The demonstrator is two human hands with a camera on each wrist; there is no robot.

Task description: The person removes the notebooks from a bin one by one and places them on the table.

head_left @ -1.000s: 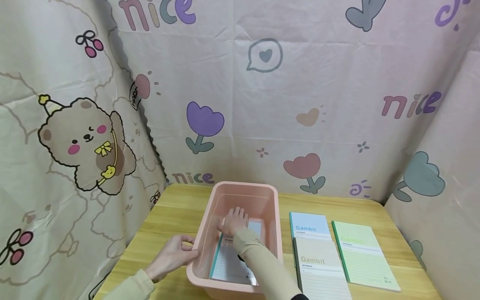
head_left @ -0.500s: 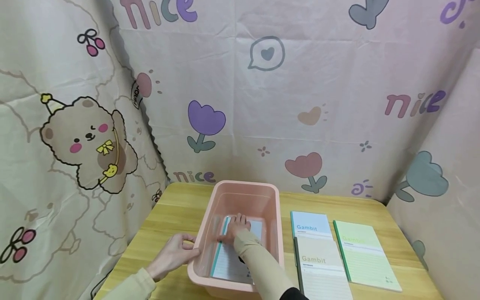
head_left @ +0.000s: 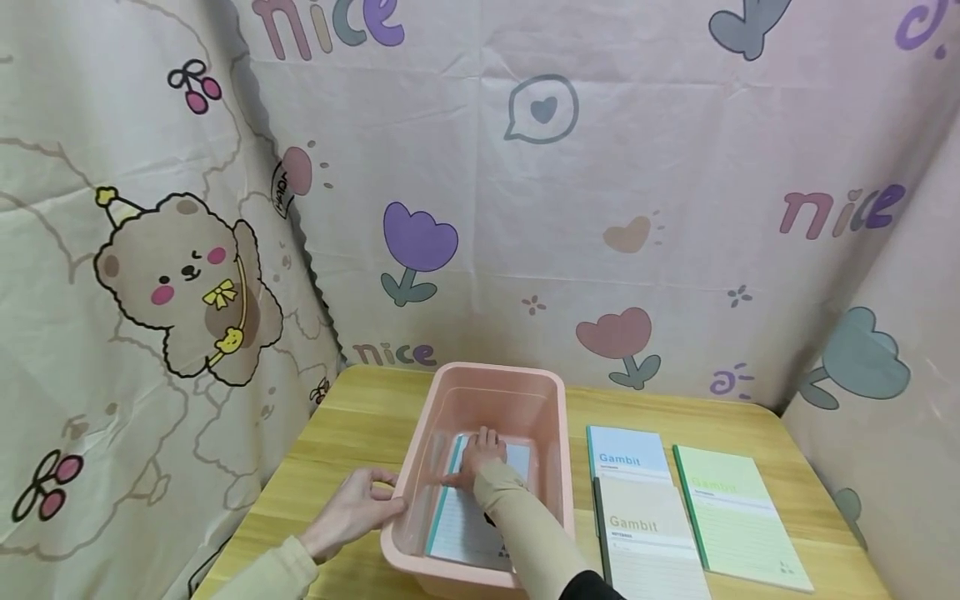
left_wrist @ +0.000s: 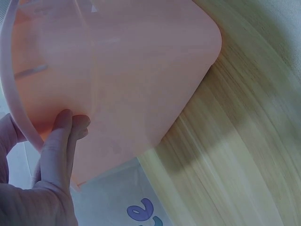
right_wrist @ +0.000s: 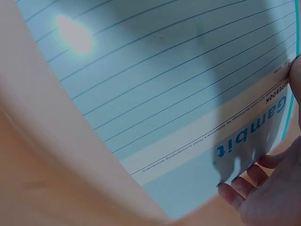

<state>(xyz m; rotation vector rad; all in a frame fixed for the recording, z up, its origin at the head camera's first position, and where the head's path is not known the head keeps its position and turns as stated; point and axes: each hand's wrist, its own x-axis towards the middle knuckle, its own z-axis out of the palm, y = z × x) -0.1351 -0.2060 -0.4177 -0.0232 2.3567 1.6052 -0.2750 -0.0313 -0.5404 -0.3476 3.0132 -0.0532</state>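
A pink plastic bin [head_left: 498, 408] stands on the wooden table, and a pale blue Gambit notebook [head_left: 465, 533] with a teal spine lies flat on its bottom. My left hand [head_left: 352, 510] grips the bin's left rim; the left wrist view shows its fingers [left_wrist: 56, 146] against the outer wall and the thumb over the rim. Inside the bin my right hand [head_left: 480, 458] rests on the upper part of the notebook, thumb spread out at the teal spine. In the right wrist view, its fingertips [right_wrist: 228, 193] touch the cover near the printed title.
Right of the bin, a beige notebook [head_left: 652, 550] with a dark spine overlaps a blue notebook [head_left: 626, 446]. A green notebook [head_left: 738, 517] lies beside them, further right. Printed curtains [head_left: 480, 208] enclose the wooden table [head_left: 375, 392] behind and at both sides.
My right hand has moved down from near the far end of the notebook and flattened onto its cover, thumb spreading left. My left hand keeps its grip on the rim.
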